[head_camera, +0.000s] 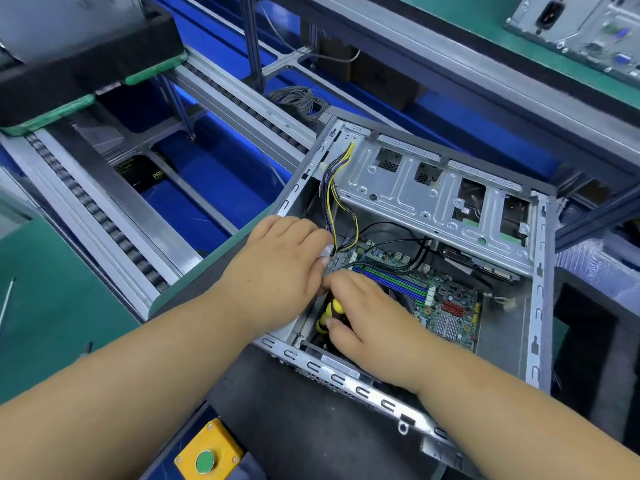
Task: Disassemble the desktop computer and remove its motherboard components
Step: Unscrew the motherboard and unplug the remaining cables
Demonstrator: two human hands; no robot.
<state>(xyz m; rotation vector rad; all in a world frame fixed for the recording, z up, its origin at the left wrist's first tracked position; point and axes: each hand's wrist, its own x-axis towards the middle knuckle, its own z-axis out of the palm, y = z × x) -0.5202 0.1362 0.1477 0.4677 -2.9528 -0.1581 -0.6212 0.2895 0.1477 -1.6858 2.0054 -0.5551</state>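
Head view. I am looking down into the open case, lying on its side on a dark mat on the tabletop. The motherboard is sitting flat on the case floor, just ahead of and to the right of both hands.

Left hand is reaching in over the case's left wall, fingers curled and pinching at a connector at the board's left edge, where the yellow, black and purple cable bundle is coming down. The bundle's long axis is running away from me, up toward the drive cage.

Right hand is lying just beside the left, fingertips nearly touching it, and is gripping a yellow-and-black screwdriver. The handle is pointing back toward the near-left corner; the tip is hidden under the hands.

I judge the left hand is nearer the connector, so the pull is its job, away from the board along the bundle's line.

Contents of the case: board with blue and green RAM slots, a small silver heatsink, thin black cables looping over it. The drive cage bays are showing dark openings; I cannot tell what is inside.
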